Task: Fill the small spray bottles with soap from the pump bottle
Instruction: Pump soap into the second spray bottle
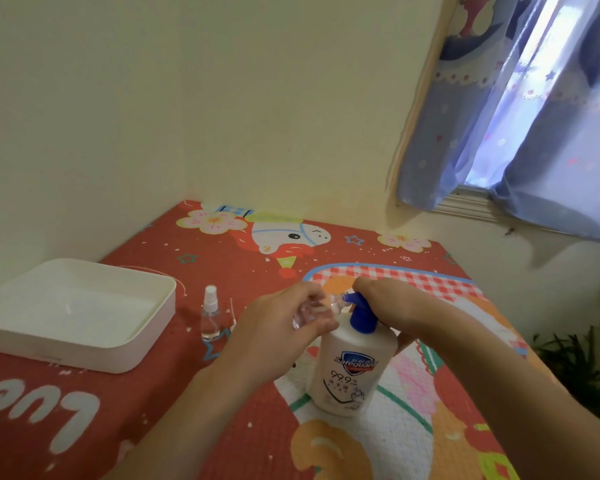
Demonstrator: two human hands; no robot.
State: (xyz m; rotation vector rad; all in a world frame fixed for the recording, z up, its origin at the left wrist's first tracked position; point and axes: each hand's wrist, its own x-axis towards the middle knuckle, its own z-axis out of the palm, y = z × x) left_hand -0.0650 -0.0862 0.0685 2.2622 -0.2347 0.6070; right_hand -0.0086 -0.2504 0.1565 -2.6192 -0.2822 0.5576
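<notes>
The white pump bottle (352,370) stands upright on the surface (194,393), which is covered by a red cloth printed with cartoon figures, flowers and stars. It sits on a pale quilted patch of the print, near the middle of the view, and its label faces the camera with a blue shield logo and "99.9" below it. Its blue pump head (361,313) points its spout to the left.

The left hand (274,327) is curled round a small clear spray bottle (321,308), holding it tilted on its side with the open neck up against the tip of the blue spout. This bottle carries no spray top. The fingers cover most of its body, so how much is inside cannot be told.

The right hand (388,303) lies over the top of the pump head from the right — palm down, fingers reaching forward across it. Whether it is pressing or only resting there cannot be told, and the fingertips are partly hidden behind the pump. The two hands are close together, meeting at the spout.

A second small spray bottle (210,315) stands upright on the red cloth to the left of the hands, with its white spray top on — it looks clear and mostly see-through. Just left of it sits a shallow white tray (146,344) with rounded corners.

Behind the surface are cream walls, and at upper right a blue patterned curtain (499,116) hangs over a bright window.
</notes>
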